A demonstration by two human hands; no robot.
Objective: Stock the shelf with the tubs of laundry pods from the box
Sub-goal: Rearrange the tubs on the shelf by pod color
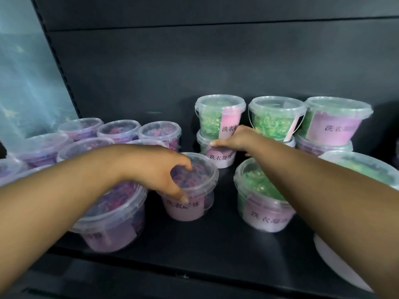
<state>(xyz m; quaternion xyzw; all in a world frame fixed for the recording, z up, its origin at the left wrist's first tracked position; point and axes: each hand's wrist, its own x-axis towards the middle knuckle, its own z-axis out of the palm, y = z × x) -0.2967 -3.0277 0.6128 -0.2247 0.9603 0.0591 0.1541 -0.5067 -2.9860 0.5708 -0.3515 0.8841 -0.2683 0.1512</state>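
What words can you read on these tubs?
"洗衣凝珠": pink label, clear lower back tub under the right hand.
"洗衣凝珠": clear front tub of green pods, slightly blurred.
"洗衣": clear top-right tub of green pods; rest blurred.
"洗衣": clear stacked tub above that hand; rest hidden.
Left hand's clear purple-pod tub: partly covered; others blurred.

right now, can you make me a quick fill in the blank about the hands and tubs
The left hand grips a tub of ____ pods.
The right hand touches a stack ____ tubs high.
The tub beside the right forearm holds ____ pods.
Missing: purple; two; green.
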